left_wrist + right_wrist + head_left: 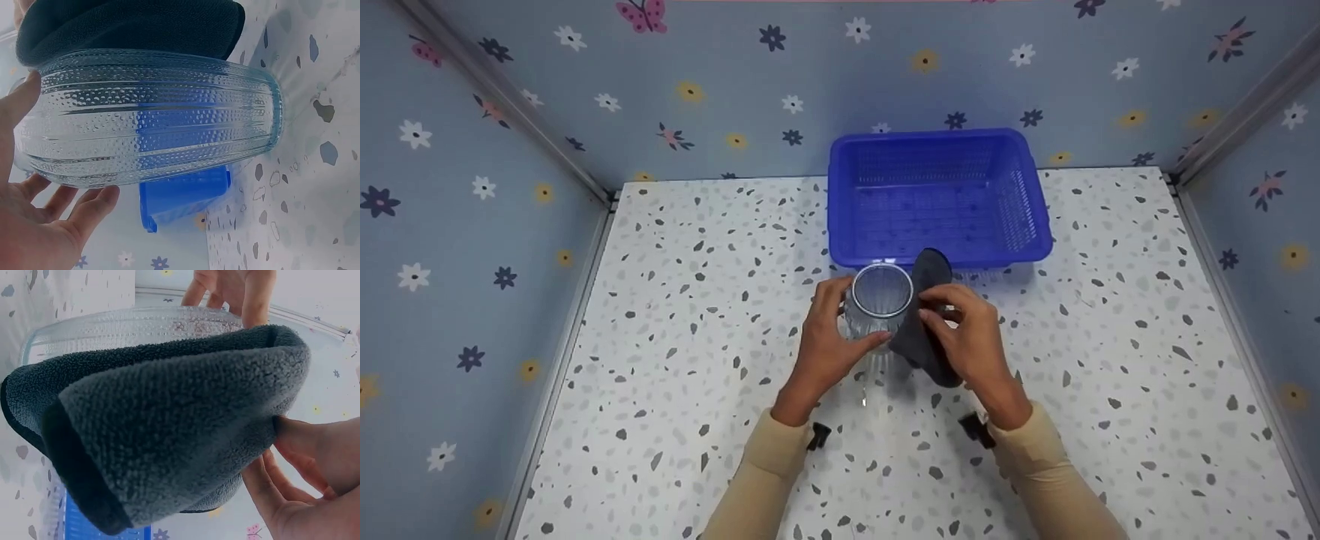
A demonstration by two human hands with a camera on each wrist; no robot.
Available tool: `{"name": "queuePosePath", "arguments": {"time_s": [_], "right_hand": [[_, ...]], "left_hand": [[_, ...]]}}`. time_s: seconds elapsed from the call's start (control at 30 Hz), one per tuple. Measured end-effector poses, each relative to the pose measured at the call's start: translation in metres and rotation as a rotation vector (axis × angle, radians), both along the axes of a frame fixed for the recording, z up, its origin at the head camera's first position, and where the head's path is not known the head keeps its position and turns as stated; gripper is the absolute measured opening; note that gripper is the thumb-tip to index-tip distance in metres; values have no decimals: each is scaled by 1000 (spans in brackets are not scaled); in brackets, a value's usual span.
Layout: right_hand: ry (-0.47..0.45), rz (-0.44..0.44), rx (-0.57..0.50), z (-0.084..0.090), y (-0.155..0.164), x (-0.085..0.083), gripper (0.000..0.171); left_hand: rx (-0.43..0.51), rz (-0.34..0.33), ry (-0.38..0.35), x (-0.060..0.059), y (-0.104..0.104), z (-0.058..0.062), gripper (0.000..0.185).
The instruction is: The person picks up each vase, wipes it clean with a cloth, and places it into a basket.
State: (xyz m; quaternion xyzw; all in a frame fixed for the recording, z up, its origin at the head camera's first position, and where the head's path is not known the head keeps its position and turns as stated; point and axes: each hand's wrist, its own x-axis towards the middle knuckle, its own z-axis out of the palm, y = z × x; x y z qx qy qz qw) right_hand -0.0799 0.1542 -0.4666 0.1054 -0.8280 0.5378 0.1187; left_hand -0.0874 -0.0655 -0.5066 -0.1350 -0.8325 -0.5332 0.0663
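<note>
A clear ribbed glass vase [883, 291] with a bumpy texture stands upright, mouth up, in front of the basket. My left hand [829, 330] grips it near the rim, thumb on the near side and fingers around the far left side. In the left wrist view the vase [152, 118] narrows toward its base, close to the tabletop. Pinched between my right thumb and fingers is a folded dark grey cloth [924, 341] with a black hem. My right hand [971, 330] keeps the cloth [180, 433] hanging along the vase's right side, covering part of the glass.
A blue plastic basket [840, 202] with perforated walls sits at the back of the speckled white tabletop [697, 360], just behind the vase. Flower-patterned panels [780, 75] enclose the back and both sides. Small black clips [819, 436] show at both wrists.
</note>
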Motion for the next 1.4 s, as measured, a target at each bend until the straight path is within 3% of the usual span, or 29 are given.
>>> {"name": "queuePosePath", "arguments": {"time_s": [0.2,0.5,0.9,1.2,1.4], "right_hand": [[36,12,63,2,2,-5,14],[46,-1,101,-3,2,-8,11],[-80,0,104,-30,6,-14,14],[-174,7,250,-73,3,-20,12],[-196,-6,257,-80,2,-18,10]], "left_hand": [[12,-11,25,-2,0,0,79],[23,-18,-10,-3,-2,3,80],[4,20,-17,-6,-1,2,78],[-12,21,-35,-4,2,1,80],[-11,14,-45,-3,2,1,80]]}}
